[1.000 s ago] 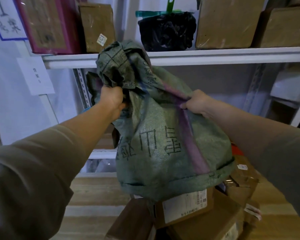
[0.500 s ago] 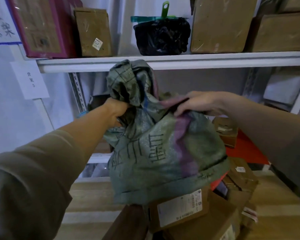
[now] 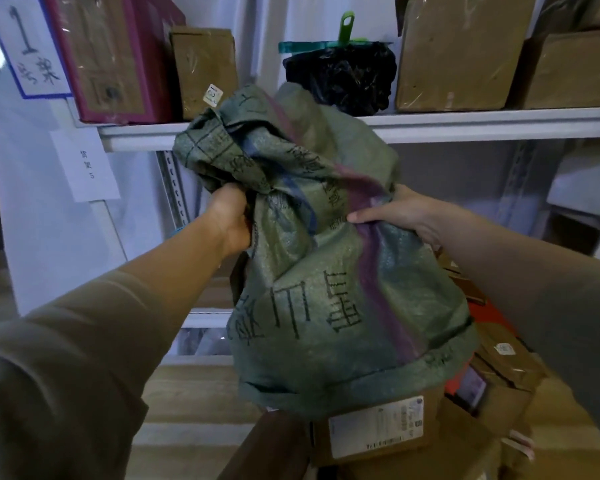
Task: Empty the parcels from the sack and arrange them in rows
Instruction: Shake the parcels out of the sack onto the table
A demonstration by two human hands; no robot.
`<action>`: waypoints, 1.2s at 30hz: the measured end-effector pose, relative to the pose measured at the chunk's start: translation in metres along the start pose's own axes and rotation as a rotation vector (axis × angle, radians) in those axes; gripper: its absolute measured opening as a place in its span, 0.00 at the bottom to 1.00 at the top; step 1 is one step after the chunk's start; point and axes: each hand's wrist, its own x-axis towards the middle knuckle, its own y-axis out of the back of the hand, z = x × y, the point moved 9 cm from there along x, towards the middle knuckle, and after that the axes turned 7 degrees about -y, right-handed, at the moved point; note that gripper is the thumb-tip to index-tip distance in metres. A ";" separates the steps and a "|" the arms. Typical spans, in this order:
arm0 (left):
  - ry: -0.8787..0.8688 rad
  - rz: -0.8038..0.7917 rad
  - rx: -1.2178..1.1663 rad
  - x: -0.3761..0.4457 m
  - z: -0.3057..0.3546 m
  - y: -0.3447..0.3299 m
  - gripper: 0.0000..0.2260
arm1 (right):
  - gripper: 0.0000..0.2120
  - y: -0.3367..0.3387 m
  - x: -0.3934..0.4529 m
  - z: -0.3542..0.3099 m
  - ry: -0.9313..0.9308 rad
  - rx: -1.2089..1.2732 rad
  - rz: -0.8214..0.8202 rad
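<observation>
Sack (image 3: 329,306) of green woven plastic, purple stripe, black hand-drawn characters upside down; held upturned, long axis vertical, hemmed mouth at 6 o'clock over brown cardboard parcels (image 3: 378,441), one bearing a white barcode label. Left hand (image 3: 231,220) at 9 o'clock grips the bunched bottom, fingers curled into fabric. Right hand (image 3: 400,213) at 3 o'clock pinches a fold. White metal shelf (image 3: 482,123) behind.
</observation>
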 end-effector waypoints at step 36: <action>-0.172 0.342 0.453 -0.013 0.027 0.052 0.19 | 0.15 0.022 -0.073 -0.106 0.579 0.125 0.504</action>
